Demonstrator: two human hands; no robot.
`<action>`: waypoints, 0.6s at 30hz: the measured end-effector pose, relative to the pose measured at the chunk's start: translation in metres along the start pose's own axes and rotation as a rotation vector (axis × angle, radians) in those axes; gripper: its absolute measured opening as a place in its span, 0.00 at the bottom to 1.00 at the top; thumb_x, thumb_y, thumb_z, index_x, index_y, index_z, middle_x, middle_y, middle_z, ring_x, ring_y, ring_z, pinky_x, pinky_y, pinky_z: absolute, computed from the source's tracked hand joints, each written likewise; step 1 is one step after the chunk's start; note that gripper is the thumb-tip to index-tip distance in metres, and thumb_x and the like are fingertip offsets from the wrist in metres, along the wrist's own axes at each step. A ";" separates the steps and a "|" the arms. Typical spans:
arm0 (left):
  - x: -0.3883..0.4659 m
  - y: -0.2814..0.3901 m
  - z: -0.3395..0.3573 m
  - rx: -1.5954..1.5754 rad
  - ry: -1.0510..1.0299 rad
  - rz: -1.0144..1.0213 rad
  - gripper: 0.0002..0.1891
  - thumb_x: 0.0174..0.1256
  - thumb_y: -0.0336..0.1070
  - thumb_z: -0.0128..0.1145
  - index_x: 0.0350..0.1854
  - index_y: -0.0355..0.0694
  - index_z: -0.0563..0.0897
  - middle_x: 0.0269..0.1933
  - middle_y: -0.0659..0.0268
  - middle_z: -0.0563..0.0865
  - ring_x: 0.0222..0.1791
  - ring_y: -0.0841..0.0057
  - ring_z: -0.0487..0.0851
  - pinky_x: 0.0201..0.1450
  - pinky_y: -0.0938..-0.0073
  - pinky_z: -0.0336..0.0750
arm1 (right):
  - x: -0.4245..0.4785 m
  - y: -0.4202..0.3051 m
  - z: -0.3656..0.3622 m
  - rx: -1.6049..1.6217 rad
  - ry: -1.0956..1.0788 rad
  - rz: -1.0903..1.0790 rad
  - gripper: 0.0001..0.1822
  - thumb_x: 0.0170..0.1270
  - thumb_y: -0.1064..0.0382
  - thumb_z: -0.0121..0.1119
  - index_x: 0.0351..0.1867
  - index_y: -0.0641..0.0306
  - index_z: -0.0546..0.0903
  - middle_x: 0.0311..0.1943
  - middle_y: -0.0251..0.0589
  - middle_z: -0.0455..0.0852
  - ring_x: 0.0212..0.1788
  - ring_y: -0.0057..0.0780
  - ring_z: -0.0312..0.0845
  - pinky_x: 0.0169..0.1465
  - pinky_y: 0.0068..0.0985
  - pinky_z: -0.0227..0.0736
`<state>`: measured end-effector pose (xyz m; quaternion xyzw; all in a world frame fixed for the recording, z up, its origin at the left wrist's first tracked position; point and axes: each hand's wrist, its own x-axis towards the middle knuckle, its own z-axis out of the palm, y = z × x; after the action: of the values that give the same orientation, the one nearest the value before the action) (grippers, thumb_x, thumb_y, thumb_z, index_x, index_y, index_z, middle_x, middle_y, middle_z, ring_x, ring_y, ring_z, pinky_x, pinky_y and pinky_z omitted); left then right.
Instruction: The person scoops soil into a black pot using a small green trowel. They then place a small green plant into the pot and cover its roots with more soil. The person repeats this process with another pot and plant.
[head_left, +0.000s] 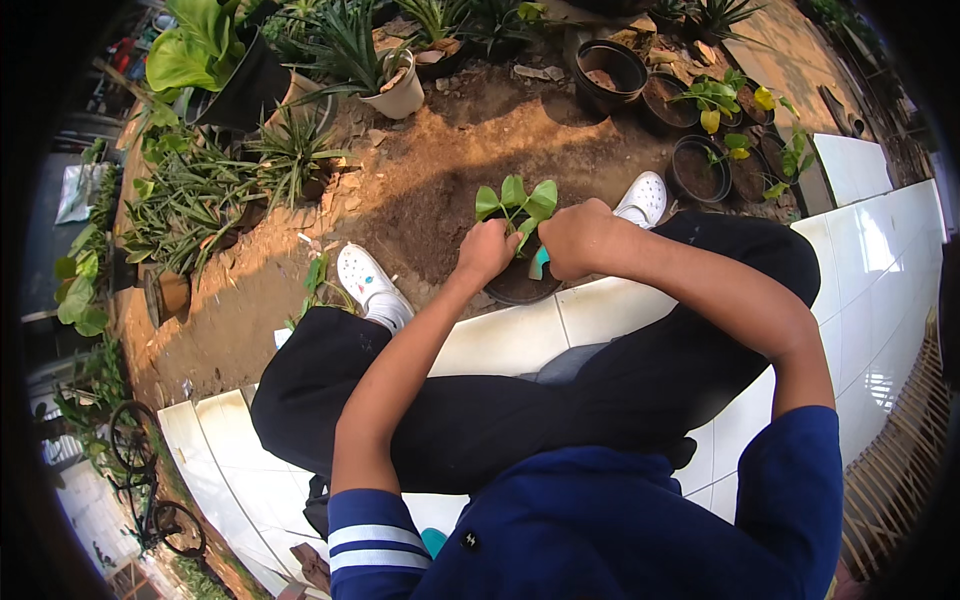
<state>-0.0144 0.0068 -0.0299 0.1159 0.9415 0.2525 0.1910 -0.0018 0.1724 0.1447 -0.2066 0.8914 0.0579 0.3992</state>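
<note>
A black plastic pot (523, 290) of soil stands on the ground at the white tile edge, between the feet. My left hand (489, 250) pinches the stem of a small green leafy plant (514, 196) over this pot. My right hand (581, 238) is closed around a small tool with a teal part (538, 262), which points down into the pot's right side. Most of the tool is hidden by the fist, and the lower stem is partly hidden by the fingers.
Black pots (700, 169) with small plants stand at the upper right. A white pot (397, 90) with a spiky plant stands at the upper left. Loose dark soil (427, 217) lies beyond the pot. White tiles (502, 341) run under the legs.
</note>
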 end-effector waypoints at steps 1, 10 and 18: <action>0.001 -0.002 -0.001 0.008 0.019 0.017 0.17 0.67 0.47 0.66 0.37 0.34 0.86 0.37 0.44 0.89 0.43 0.44 0.87 0.48 0.45 0.80 | -0.005 0.002 -0.008 0.020 0.003 -0.006 0.16 0.58 0.57 0.62 0.44 0.63 0.90 0.43 0.47 0.93 0.49 0.41 0.91 0.51 0.38 0.83; 0.007 -0.003 -0.001 -0.021 0.035 -0.006 0.18 0.67 0.49 0.66 0.38 0.34 0.86 0.38 0.44 0.88 0.44 0.44 0.87 0.47 0.45 0.80 | -0.012 -0.012 -0.020 -0.216 -0.025 -0.004 0.16 0.60 0.59 0.61 0.47 0.60 0.90 0.47 0.44 0.93 0.52 0.37 0.90 0.52 0.36 0.82; 0.004 -0.005 -0.003 -0.008 0.030 -0.027 0.19 0.67 0.50 0.66 0.37 0.34 0.86 0.39 0.43 0.89 0.45 0.44 0.87 0.48 0.46 0.80 | -0.007 -0.013 -0.011 -0.145 -0.060 0.035 0.17 0.63 0.59 0.58 0.51 0.60 0.88 0.51 0.45 0.92 0.54 0.39 0.89 0.54 0.36 0.82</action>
<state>-0.0197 0.0026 -0.0308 0.0987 0.9446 0.2555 0.1807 0.0003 0.1602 0.1578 -0.2177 0.8759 0.1353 0.4087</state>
